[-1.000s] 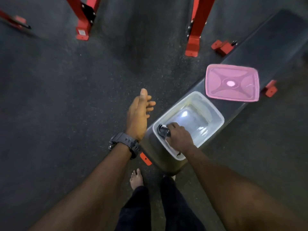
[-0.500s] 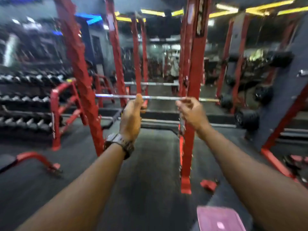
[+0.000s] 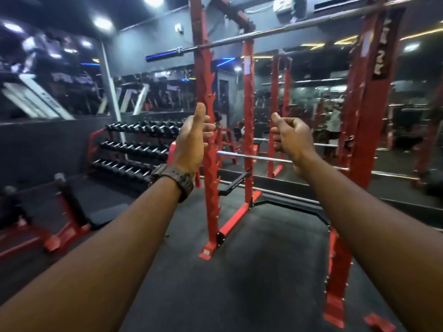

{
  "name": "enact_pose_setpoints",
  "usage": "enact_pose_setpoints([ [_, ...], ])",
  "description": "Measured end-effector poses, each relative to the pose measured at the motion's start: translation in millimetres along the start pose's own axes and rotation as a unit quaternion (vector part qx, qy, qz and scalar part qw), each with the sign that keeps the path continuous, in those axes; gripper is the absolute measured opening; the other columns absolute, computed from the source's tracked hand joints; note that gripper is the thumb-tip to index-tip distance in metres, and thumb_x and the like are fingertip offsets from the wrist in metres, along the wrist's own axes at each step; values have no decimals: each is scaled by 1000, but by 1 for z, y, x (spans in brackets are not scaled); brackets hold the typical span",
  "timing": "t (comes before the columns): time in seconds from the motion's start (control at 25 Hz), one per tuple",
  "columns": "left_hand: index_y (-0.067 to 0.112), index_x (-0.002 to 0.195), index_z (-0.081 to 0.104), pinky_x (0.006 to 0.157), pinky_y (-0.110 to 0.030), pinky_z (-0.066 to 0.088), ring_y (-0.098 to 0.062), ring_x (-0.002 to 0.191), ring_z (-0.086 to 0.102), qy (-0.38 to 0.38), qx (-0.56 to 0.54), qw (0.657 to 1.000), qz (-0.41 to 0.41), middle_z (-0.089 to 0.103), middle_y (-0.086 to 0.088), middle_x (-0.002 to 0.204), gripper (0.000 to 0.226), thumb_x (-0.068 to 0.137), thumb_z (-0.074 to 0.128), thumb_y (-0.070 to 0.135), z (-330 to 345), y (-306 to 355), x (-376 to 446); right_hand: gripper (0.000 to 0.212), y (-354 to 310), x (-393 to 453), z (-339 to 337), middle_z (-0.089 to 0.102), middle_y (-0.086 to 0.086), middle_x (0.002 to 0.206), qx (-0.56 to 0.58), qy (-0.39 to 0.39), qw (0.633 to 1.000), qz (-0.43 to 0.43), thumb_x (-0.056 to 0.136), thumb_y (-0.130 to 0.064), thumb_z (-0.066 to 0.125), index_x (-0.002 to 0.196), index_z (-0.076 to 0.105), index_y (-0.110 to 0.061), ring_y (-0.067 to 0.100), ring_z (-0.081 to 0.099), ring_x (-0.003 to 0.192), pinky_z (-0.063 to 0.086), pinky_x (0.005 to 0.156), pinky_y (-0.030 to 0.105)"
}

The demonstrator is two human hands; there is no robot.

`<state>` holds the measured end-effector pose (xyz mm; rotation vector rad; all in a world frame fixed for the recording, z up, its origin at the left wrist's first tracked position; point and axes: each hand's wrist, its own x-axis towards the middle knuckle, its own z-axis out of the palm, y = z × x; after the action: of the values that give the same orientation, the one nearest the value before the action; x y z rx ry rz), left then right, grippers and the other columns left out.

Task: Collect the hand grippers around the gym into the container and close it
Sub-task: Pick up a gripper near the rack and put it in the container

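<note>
Both my arms reach forward at chest height in front of a red squat rack. My left hand (image 3: 193, 140), with a dark watch on its wrist, is empty, thumb up and fingers loosely curled. My right hand (image 3: 291, 137) is also empty, its fingers bent inward and apart. No hand gripper, container or pink lid is in view; the camera looks across the gym rather than down.
A red squat rack (image 3: 209, 144) stands straight ahead with a barbell (image 3: 254, 35) high on it and a lower bar (image 3: 254, 158). A dumbbell rack (image 3: 134, 149) lines the left wall. Red bench frames (image 3: 67, 226) sit at lower left. Dark rubber floor (image 3: 251, 271) stretches ahead.
A second ago my right hand held a hand gripper inside the clear container on the bench. The view has since swung up across the gym, and both hands are raised and empty.
</note>
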<state>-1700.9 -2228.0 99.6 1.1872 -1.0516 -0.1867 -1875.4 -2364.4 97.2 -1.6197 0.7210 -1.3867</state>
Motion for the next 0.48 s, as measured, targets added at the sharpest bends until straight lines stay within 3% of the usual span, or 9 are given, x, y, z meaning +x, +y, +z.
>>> enact_pose_setpoints([
  [0.16,14,118,62,91,-38,52,-25,107,67,77,52,995,-46,70,-11,117,67,91,34,68,-84,-21,-42,40,20,-50,101,73,3,94,28,-93,994,43,80,-62,64,94,61,-24,16,66,80,56,78,40],
  [0.24,15,115,63,89,-39,51,-23,102,67,117,77,987,-83,71,-10,115,71,84,35,73,-137,-32,-74,45,32,-95,153,73,0,91,13,-144,987,74,75,-66,63,93,63,-25,15,66,77,56,78,41],
  [0.32,20,108,63,89,-40,51,-23,102,68,141,95,978,-120,71,-9,114,66,82,35,73,-181,-49,-115,37,51,-144,194,70,-1,88,11,-192,976,103,83,-60,64,93,61,-24,13,63,76,55,73,37],
  [0.48,25,98,60,82,-33,46,-18,95,63,190,104,943,-253,68,-4,107,56,81,37,72,-270,-122,-251,33,134,-296,263,66,-2,85,-17,-297,927,228,90,-49,64,100,61,-18,11,59,72,50,64,30],
])
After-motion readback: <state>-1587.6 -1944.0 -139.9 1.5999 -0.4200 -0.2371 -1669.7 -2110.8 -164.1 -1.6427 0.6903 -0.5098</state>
